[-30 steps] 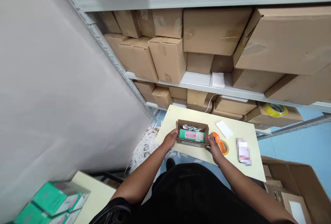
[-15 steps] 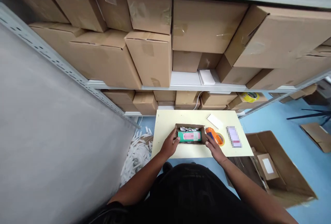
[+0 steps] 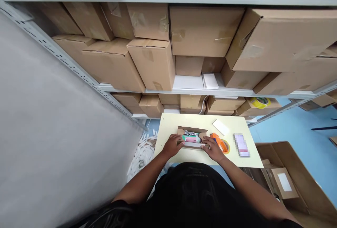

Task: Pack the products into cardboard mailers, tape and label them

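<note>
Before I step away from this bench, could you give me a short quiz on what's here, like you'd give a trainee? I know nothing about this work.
1. Multiple choice: Which orange thing lies on the table beside the right hand?
A) a mug
B) a tape dispenser
C) a hammer

2. True or false: The small box between the left hand and the right hand is fully closed.

3. Fill in: The roll of yellow tape at the lower shelf rests on a cardboard ____.

Key:
1. B
2. False; its top is open, and a pink and green package shows inside.
3. box
</note>
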A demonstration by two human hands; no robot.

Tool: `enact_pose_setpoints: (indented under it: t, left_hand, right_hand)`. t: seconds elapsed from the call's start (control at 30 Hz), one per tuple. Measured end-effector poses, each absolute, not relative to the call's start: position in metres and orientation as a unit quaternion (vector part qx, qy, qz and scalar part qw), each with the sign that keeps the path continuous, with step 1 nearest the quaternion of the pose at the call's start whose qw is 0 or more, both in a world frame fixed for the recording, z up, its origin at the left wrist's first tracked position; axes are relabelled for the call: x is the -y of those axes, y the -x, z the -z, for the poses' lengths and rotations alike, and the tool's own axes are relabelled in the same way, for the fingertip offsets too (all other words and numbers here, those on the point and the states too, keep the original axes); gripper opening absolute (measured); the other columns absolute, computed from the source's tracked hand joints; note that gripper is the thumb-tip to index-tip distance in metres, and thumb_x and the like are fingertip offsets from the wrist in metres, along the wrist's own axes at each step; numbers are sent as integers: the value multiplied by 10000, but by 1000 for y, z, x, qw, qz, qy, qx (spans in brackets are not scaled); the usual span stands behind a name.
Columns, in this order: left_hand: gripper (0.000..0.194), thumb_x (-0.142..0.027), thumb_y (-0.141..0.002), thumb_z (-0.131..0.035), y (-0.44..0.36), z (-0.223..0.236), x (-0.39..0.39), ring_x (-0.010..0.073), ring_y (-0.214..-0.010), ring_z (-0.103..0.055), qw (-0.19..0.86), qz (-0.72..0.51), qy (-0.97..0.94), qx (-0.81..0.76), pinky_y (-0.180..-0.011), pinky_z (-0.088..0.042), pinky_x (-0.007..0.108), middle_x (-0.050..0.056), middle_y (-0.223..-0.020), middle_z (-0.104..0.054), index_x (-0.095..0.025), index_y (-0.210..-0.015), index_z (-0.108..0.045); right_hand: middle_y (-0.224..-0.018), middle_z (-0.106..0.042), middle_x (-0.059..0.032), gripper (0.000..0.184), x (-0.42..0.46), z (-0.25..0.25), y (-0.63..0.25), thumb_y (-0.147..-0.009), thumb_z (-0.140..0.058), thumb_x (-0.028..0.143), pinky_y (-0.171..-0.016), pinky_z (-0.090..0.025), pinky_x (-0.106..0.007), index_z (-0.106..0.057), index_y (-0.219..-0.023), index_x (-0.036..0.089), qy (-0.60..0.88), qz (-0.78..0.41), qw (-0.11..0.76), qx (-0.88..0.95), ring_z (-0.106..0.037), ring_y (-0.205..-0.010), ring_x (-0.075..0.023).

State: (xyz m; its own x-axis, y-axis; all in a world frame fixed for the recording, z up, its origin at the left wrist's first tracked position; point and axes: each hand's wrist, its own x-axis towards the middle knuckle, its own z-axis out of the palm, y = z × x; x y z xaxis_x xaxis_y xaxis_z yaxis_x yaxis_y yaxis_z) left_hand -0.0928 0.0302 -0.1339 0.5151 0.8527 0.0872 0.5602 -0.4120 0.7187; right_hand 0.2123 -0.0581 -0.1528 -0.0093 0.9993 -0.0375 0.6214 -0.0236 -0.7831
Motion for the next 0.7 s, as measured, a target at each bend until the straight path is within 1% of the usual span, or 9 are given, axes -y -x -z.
enact_pose_setpoints:
  t: [0.07, 0.13, 0.2, 0.27, 0.3, 0.37, 0.47, 0.6, 0.7]
  left_hand:
    - [340, -384, -964, -607, 91, 126, -33, 267, -1282, -606, 322, -225, -795, -463, -1146, -479, 466, 112, -1314, -699, -198, -1230, -710]
    - [426, -364, -975, -570, 89, 117, -40, 265, -1339, -572, 306, -231, -787, -483, -1178, -453, 458, 128, -1415, -635, -181, -1355, -638]
    - [522, -328, -955, -581, 83, 107, -51, 278, -1438, -485, 279, -235, -794, -486, -1231, -391, 472, 137, -1531, -544, -172, -1453, -561]
    - [608, -299, -929, -599, 75, 98, -63, 299, -1496, -416, 268, -216, -806, -482, -1259, -348, 492, 139, -1592, -484, -165, -1513, -502]
    - [618, -299, -927, -597, 70, 95, -68, 311, -1490, -426, 273, -195, -808, -485, -1253, -356, 498, 147, -1583, -497, -156, -1520, -498]
    - [579, -324, -949, -570, 61, 93, -72, 328, -1426, -504, 290, -149, -806, -494, -1213, -406, 498, 171, -1500, -581, -133, -1495, -536]
    - [487, -330, -990, -505, 53, 101, -59, 317, -1364, -562, 295, -132, -812, -486, -1186, -431, 486, 167, -1412, -651, -140, -1425, -613]
    - [456, -225, -994, -452, 58, 126, -29, 297, -1465, -467, 260, -136, -832, -471, -1252, -300, 570, 112, -1515, -588, -202, -1421, -612]
    - [516, -161, -990, -412, 66, 145, -18, 283, -1534, -374, 226, -131, -855, -449, -1272, -253, 578, 104, -1596, -503, -201, -1484, -552]
  right_hand:
    - [-1334, -635, -128, 315, 53, 154, -213, -916, -634, 499, -1102, -476, -508, -701, -1082, 241, 644, -311, 303, 630, -604, -1244, -310]
    - [-1235, -626, -117, 303, 50, 158, -212, -886, -656, 475, -1042, -508, -488, -641, -1080, 242, 670, -292, 308, 609, -618, -1146, -296]
    - [-1182, -599, -112, 350, 49, 165, -211, -842, -684, 471, -1000, -521, -480, -587, -1086, 240, 699, -277, 308, 583, -609, -1089, -295]
    - [-1166, -585, -114, 411, 48, 174, -209, -813, -700, 487, -981, -524, -479, -547, -1100, 234, 717, -275, 309, 562, -604, -1071, -298]
    - [-1159, -586, -116, 441, 49, 178, -209, -809, -701, 499, -968, -526, -477, -531, -1115, 231, 722, -279, 308, 553, -606, -1058, -298]
    - [-1151, -594, -118, 496, 49, 185, -208, -815, -694, 528, -937, -533, -471, -505, -1159, 224, 732, -286, 306, 537, -620, -1013, -291]
    - [-1154, -614, -124, 552, 49, 186, -207, -816, -693, 545, -915, -536, -464, -490, -1211, 217, 737, -297, 297, 529, -642, -987, -292]
    - [-1151, -643, -135, 562, 48, 174, -205, -816, -689, 521, -900, -542, -464, -501, -1243, 209, 741, -324, 276, 519, -664, -1005, -310]
    - [-1165, -659, -124, 477, 58, 166, -212, -843, -655, 513, -916, -542, -458, -552, -1209, 224, 726, -334, 279, 533, -667, -1029, -305]
